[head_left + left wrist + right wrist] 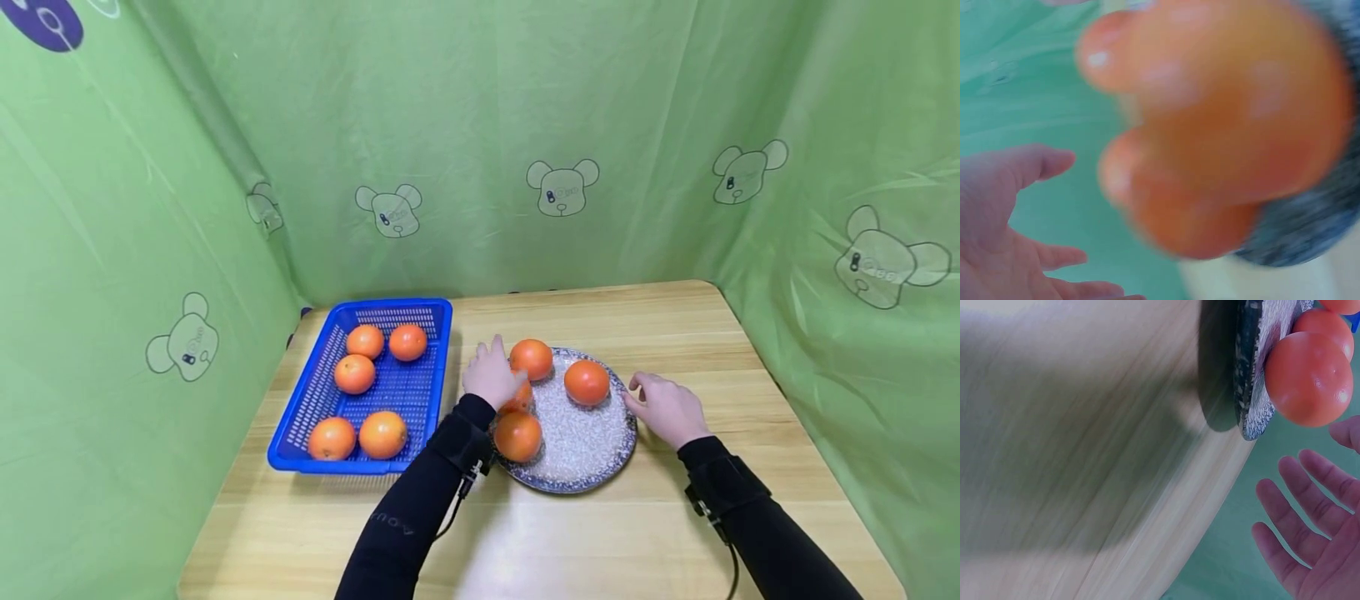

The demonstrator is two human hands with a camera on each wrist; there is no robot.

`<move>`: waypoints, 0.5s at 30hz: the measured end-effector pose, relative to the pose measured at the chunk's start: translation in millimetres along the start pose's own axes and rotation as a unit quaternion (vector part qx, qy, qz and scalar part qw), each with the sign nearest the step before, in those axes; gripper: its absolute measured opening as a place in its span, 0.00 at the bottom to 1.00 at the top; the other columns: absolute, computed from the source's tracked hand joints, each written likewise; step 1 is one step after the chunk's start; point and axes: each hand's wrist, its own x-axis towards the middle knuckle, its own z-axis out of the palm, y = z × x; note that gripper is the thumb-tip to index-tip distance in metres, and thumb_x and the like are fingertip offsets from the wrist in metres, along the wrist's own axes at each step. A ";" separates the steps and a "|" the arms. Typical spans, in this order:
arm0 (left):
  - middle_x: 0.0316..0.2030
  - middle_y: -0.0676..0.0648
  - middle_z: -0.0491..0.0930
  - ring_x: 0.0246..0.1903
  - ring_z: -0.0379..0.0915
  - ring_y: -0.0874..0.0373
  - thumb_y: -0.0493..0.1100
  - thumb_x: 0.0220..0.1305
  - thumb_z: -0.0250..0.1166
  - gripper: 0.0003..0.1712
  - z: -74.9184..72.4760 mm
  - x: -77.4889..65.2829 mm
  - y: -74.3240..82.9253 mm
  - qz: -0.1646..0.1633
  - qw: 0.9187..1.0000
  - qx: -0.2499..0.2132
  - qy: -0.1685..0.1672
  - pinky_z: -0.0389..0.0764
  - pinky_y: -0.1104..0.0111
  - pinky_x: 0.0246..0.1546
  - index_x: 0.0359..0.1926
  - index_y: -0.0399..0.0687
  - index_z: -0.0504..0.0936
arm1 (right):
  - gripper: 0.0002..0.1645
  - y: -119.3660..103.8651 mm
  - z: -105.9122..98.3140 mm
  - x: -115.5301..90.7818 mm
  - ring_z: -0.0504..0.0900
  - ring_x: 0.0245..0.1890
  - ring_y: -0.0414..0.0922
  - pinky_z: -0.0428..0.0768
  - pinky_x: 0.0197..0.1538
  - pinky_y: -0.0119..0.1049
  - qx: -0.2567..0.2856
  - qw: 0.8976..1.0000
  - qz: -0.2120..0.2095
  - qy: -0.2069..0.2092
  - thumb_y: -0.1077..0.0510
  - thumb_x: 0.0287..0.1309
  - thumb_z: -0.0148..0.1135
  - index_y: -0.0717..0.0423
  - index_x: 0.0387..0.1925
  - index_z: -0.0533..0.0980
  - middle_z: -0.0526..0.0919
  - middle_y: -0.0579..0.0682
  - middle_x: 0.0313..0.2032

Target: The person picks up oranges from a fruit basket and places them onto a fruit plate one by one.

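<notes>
A round speckled plate (573, 446) carries several smooth, round orange-red fruits. Three sit in a row along its left side, with the near fruit (517, 436) in front, and another fruit (587, 382) lies toward the back right. My left hand (493, 377) is at the plate's left edge, thumb toward the middle fruit (516, 398), which it partly covers. In the left wrist view that hand's fingers (1063, 255) are spread and grip nothing. At the plate's right rim is my right hand (669, 408); its loosely extended fingers (1291, 512) hold nothing in the right wrist view.
Left of the plate stands a blue plastic basket (444, 358) with several similar fruits inside. Both rest on a light wooden table (600, 550). A green curtain (480, 250) with animal-face prints hangs behind and along both sides. Cables trail from both wrists.
</notes>
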 end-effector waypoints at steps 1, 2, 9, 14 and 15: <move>0.61 0.34 0.61 0.53 0.67 0.41 0.58 0.53 0.61 0.47 -10.5 1.2 2.2 0.011 1.000 -0.012 0.024 0.71 0.53 0.49 0.68 0.44 0.53 | 0.16 0.2 0.0 -0.3 0.71 0.17 0.41 0.65 0.18 0.34 0.000 1.000 0.001 0.000 0.46 0.54 0.58 0.54 0.34 0.75 0.76 0.46 0.23; 0.63 0.34 0.58 0.56 0.65 0.41 0.56 0.54 0.61 0.48 -21.0 2.4 4.4 0.020 0.998 -0.031 0.051 0.70 0.53 0.51 0.69 0.44 0.50 | 0.15 0.3 0.1 -0.6 0.71 0.17 0.41 0.65 0.18 0.34 -0.001 1.000 0.002 0.001 0.46 0.53 0.58 0.54 0.34 0.75 0.76 0.46 0.23; 0.69 0.40 0.44 0.65 0.51 0.46 0.46 0.54 0.60 0.49 -86.0 3.5 -7.8 0.117 0.946 -0.101 0.284 0.59 0.56 0.61 0.71 0.49 0.42 | 0.15 -0.2 0.5 -2.4 0.71 0.17 0.41 0.66 0.18 0.34 -0.001 1.000 0.005 0.001 0.47 0.53 0.59 0.54 0.34 0.75 0.76 0.47 0.24; 0.66 0.36 0.53 0.62 0.56 0.42 0.45 0.53 0.59 0.44 -97.2 3.2 -52.9 0.123 0.944 -0.011 0.306 0.59 0.52 0.60 0.69 0.45 0.51 | 0.14 1.0 0.9 -2.1 0.71 0.17 0.41 0.66 0.18 0.35 -0.002 1.000 0.002 0.008 0.48 0.53 0.60 0.54 0.34 0.75 0.77 0.47 0.23; 0.63 0.35 0.58 0.59 0.59 0.41 0.45 0.52 0.59 0.41 -95.8 3.0 -63.7 0.118 0.949 0.010 0.291 0.61 0.52 0.58 0.67 0.42 0.55 | 0.14 1.5 0.9 -2.2 0.71 0.17 0.41 0.67 0.18 0.35 -0.003 1.000 0.002 0.008 0.48 0.53 0.60 0.54 0.34 0.75 0.77 0.47 0.23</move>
